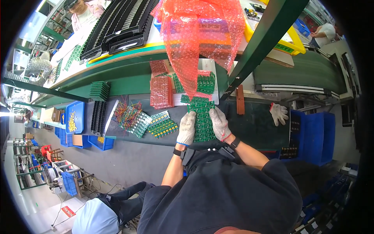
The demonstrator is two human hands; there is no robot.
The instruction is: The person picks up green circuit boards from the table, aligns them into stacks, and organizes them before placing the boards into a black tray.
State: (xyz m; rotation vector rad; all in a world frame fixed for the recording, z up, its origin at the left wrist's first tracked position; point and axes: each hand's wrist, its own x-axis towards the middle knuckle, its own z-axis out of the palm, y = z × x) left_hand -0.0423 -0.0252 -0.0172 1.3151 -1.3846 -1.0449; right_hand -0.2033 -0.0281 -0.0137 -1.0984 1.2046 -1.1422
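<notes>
Both of my hands wear white knit gloves and grip a stack of green circuit board panels point(203, 121) by its two long sides. My left hand point(186, 128) holds the left edge, my right hand point(219, 124) the right edge. The stack stands over the dark green bench mat point(253, 124). More green boards point(205, 82) lie just beyond it, partly under a hanging red bubble-wrap bag point(198, 35).
Left of my hands lie green boards with parts point(163, 124) and a bunch of coloured wires point(127, 113). Red bubble-wrapped packs point(161, 91) sit behind. A blue tray point(74, 116), blue bins point(317, 136), a spare white glove point(279, 113) and a slanted green post point(265, 39) surround the bench.
</notes>
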